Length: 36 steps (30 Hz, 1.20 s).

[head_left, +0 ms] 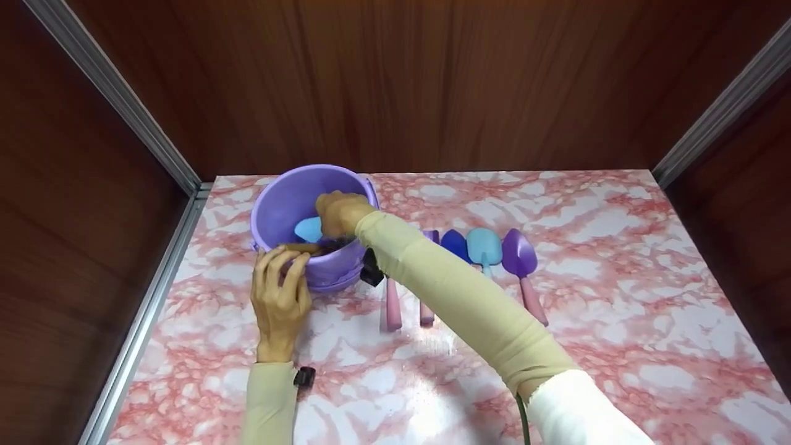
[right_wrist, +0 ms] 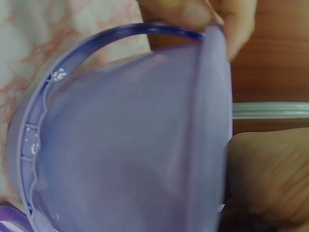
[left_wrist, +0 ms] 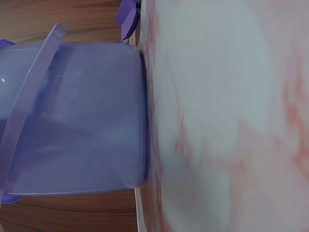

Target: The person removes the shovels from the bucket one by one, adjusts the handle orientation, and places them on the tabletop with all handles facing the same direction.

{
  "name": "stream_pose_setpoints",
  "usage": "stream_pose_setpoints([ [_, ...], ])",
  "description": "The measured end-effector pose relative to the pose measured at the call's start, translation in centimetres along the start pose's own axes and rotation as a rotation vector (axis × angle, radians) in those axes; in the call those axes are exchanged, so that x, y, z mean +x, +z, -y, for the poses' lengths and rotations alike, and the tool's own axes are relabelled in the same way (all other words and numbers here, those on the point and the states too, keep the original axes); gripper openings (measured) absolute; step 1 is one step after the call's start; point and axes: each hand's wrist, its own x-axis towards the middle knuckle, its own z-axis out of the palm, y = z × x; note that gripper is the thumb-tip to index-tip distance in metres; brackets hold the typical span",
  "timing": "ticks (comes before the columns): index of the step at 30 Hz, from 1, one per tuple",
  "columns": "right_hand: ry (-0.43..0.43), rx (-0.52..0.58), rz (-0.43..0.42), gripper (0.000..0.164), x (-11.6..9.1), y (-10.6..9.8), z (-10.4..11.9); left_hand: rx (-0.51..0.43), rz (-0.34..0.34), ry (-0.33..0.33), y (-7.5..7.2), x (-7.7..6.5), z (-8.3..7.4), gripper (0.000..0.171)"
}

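A purple bucket [head_left: 281, 201] stands upright on the table's left side. My left hand [head_left: 279, 303] grips its near rim, thumb inside and fingers outside; in the right wrist view, the fingers [right_wrist: 193, 12] pinch that rim next to where the handle joins. My right hand [head_left: 341, 213] reaches down into the bucket with its fingers curled. Beside it, inside the bucket, a light blue blade [head_left: 308, 229] shows; whether my fingers hold it is hidden. The bucket's handle [right_wrist: 26, 145] hangs down along its outside.
Right of the bucket lie a pink handle [head_left: 393, 306], another pink-handled tool [head_left: 426, 314], a dark blue spade [head_left: 455, 245], a light blue scoop [head_left: 484, 246] and a purple trowel [head_left: 519, 252]. My right sleeve [head_left: 457, 296] crosses over some. Wooden panels [head_left: 432, 86] enclose the marbled table [head_left: 612, 278].
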Motion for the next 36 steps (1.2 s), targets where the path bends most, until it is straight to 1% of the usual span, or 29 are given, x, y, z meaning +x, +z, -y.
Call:
stream_pose_setpoints([
  [5,-0.028,0.059,-0.011,0.026,-0.7,-1.2,-0.6,-0.008,-0.001,-0.005,0.1,0.0,-0.1,0.021],
  [10,-0.016,0.104,-0.033,0.031,-1.4,-2.2,-1.1,-0.005,0.008,-0.005,0.0,0.0,-0.1,0.022],
  [12,-0.022,0.119,-0.047,0.028,-1.6,-2.5,-1.3,-0.006,0.005,-0.007,0.0,0.0,-0.1,0.022],
  [16,-0.075,0.127,-0.065,0.006,-1.9,-3.3,-1.6,-0.006,0.005,-0.012,-0.1,0.0,-0.2,0.021],
  [17,-0.088,0.128,-0.067,0.006,-2.0,-3.5,-1.8,-0.007,0.006,-0.013,-0.1,0.0,-0.2,0.02],
  [20,-0.114,0.128,-0.082,0.017,-2.3,-4.1,-2.3,-0.009,0.009,-0.014,-0.1,0.1,-0.2,0.02],
  [22,-0.114,0.143,-0.092,0.018,-2.6,-4.5,-2.7,-0.011,0.004,-0.016,-0.1,0.1,-0.1,0.02],
  [25,-0.111,0.177,-0.101,0.013,-3.1,-5.2,-3.5,-0.015,-0.012,-0.02,0.0,0.3,0.0,0.02],
  [26,-0.107,0.197,-0.098,0.017,-3.2,-5.4,-3.7,-0.017,-0.016,-0.022,0.0,0.3,0.0,0.021],
  [30,-0.086,0.271,-0.076,0.038,-3.9,-6.0,-4.6,-0.022,-0.023,-0.024,0.1,0.5,0.2,0.024],
  [33,-0.096,0.341,-0.073,0.042,-4.4,-5.8,-5.2,-0.023,-0.019,-0.023,0.1,0.4,0.2,0.024],
  [36,-0.13,0.419,-0.084,0.045,-5.1,-5.3,-5.9,-0.027,-0.018,-0.026,0.0,0.2,0.3,0.024],
])
